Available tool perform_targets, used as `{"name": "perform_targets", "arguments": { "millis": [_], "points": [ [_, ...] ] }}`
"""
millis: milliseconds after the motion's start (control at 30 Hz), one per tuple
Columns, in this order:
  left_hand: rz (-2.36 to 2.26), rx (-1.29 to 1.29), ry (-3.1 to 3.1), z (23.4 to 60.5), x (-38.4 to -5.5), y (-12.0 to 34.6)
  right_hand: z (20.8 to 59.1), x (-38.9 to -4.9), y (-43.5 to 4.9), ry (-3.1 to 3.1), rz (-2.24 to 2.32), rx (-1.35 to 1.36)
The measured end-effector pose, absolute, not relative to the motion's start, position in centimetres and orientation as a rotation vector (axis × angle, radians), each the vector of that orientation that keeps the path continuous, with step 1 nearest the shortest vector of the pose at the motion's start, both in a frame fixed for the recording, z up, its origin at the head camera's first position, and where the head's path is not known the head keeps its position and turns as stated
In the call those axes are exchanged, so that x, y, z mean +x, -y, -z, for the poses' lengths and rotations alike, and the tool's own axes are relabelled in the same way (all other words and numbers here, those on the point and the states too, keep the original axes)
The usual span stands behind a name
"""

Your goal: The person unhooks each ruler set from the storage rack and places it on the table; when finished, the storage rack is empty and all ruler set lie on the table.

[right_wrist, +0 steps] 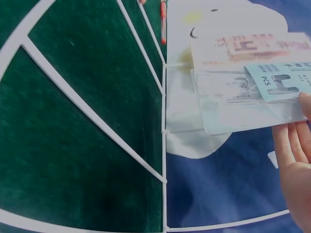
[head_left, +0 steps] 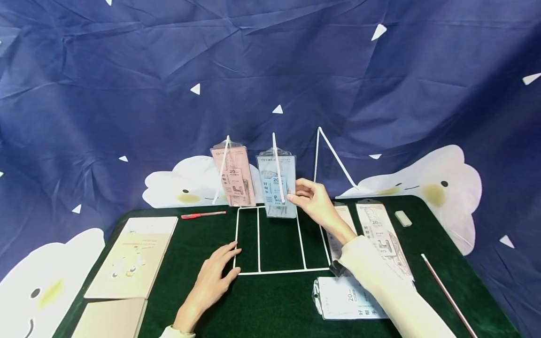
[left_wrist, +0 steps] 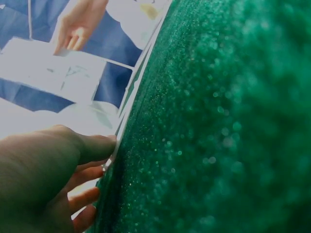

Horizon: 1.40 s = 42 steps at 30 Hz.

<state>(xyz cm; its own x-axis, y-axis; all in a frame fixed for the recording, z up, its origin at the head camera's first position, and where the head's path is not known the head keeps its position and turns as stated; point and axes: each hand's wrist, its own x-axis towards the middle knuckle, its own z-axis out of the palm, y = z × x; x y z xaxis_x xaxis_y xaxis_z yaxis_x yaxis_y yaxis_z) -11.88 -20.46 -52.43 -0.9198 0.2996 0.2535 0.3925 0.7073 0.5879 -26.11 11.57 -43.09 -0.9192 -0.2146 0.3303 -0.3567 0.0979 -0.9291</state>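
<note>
My right hand [head_left: 314, 199] pinches the right edge of a light-blue flat plastic packet [head_left: 270, 190], thumb in front and fingers behind. The packet hangs upright at the middle prong of a white wire display rack [head_left: 281, 271], and its label reads "20" and "PCS". A similar pink packet [head_left: 243, 173] hangs on the left prong, while the right prong [head_left: 338, 159] carries nothing. At the rack's front left corner rests my left hand [head_left: 213, 272], fingers loosely spread. The left wrist view shows its thumb [left_wrist: 99, 147] right at the white base bar.
Two more packets [head_left: 382, 237] lie right of the rack, partly behind my right arm, with a blue packet [head_left: 346, 298] in front. A white eraser [head_left: 403, 218] and a pencil [head_left: 448, 293] lie farther right. Two notebooks [head_left: 133, 256] and a red pen [head_left: 203, 215] lie left.
</note>
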Motion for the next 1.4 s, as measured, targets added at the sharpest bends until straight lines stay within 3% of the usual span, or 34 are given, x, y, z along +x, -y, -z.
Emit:
{"name": "perform_targets", "arguments": {
  "millis": [1400],
  "points": [
    [1.015, -0.56, 2.768, 52.4, -11.7, 20.5, 43.2, -13.6, -13.4, 2.112, -2.23, 0.898]
  ]
}}
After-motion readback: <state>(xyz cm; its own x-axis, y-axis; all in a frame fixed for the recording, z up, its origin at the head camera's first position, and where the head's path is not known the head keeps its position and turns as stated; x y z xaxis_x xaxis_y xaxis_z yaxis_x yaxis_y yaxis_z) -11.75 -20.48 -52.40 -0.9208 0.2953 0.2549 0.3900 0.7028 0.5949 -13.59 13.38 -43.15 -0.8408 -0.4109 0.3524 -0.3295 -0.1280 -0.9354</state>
